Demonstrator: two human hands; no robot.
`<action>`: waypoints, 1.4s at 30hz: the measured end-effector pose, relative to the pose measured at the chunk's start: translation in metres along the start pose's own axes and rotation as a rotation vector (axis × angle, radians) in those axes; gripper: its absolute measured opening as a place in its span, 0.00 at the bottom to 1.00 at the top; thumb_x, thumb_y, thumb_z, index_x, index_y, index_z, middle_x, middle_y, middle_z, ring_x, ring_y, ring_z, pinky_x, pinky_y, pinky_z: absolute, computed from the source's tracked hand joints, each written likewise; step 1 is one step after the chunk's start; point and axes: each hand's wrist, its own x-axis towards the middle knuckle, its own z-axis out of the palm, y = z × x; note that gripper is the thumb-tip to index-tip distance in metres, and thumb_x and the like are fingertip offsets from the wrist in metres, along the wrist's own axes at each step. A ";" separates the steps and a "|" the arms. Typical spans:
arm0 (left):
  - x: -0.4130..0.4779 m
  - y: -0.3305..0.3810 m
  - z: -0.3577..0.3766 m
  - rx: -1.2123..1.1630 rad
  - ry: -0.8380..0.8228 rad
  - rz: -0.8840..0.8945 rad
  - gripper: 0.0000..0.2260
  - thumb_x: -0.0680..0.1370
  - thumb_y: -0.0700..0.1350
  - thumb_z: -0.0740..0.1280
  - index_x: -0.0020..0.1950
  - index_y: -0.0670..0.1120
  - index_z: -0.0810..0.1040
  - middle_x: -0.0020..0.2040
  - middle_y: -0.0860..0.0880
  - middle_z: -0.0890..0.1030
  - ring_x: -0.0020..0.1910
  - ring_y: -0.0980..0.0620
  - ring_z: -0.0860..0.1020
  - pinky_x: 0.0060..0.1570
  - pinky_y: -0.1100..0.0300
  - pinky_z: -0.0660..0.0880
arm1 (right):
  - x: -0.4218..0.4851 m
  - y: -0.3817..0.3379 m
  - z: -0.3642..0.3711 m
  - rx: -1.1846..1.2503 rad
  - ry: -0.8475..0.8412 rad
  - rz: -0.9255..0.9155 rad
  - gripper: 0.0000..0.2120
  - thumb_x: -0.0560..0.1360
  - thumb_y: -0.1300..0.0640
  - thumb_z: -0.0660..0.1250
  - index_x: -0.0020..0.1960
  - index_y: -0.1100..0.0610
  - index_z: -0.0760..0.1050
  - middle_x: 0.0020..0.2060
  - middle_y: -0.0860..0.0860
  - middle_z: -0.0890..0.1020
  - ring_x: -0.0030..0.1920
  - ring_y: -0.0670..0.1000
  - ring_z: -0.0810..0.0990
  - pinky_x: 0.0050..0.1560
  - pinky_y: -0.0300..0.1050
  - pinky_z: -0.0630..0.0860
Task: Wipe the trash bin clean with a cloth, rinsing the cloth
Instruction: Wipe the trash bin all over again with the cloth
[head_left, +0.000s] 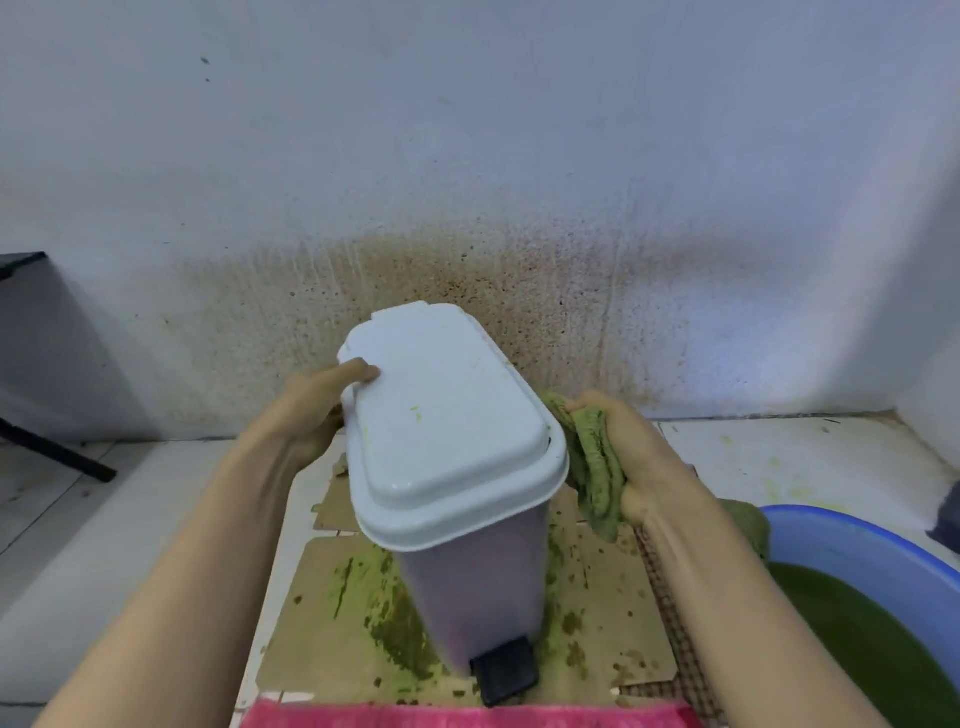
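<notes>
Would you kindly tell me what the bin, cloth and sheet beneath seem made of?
The pale blue lidded bin looks like smooth moulded plastic, glossy at the rim. The crumpled green cloth looks like soft ribbed fabric. The flat brown sheet seems cardboard: matte, with cut tabs.

bin (452, 415) on cardboard (332, 639) | basin (857, 540) right of bin | wall (467, 156) behind

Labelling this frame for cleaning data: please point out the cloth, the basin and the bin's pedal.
Cloth (595, 467), head view, on its bunched green folds.
Basin (857, 551), head view, on its blue wall.
Pedal (506, 673), head view, on its black top face.
</notes>
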 end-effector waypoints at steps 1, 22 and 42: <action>0.003 0.008 0.001 0.030 -0.023 -0.021 0.16 0.77 0.42 0.71 0.63 0.41 0.78 0.60 0.44 0.82 0.55 0.42 0.81 0.46 0.51 0.78 | -0.005 0.007 0.004 0.048 0.015 -0.004 0.05 0.65 0.57 0.67 0.34 0.55 0.71 0.30 0.56 0.68 0.27 0.56 0.64 0.31 0.49 0.62; -0.022 0.000 0.041 1.110 0.049 0.284 0.23 0.85 0.53 0.48 0.79 0.48 0.57 0.78 0.39 0.59 0.72 0.36 0.65 0.71 0.42 0.63 | -0.052 0.040 0.089 -0.571 0.344 -0.560 0.21 0.84 0.57 0.50 0.77 0.55 0.60 0.76 0.50 0.63 0.76 0.51 0.59 0.77 0.48 0.53; -0.006 -0.015 0.046 1.222 0.085 0.377 0.23 0.84 0.54 0.46 0.79 0.54 0.56 0.82 0.50 0.51 0.75 0.38 0.63 0.71 0.39 0.61 | 0.120 -0.040 0.067 -0.427 0.281 -0.436 0.18 0.82 0.62 0.52 0.66 0.60 0.76 0.60 0.56 0.80 0.53 0.52 0.79 0.56 0.47 0.76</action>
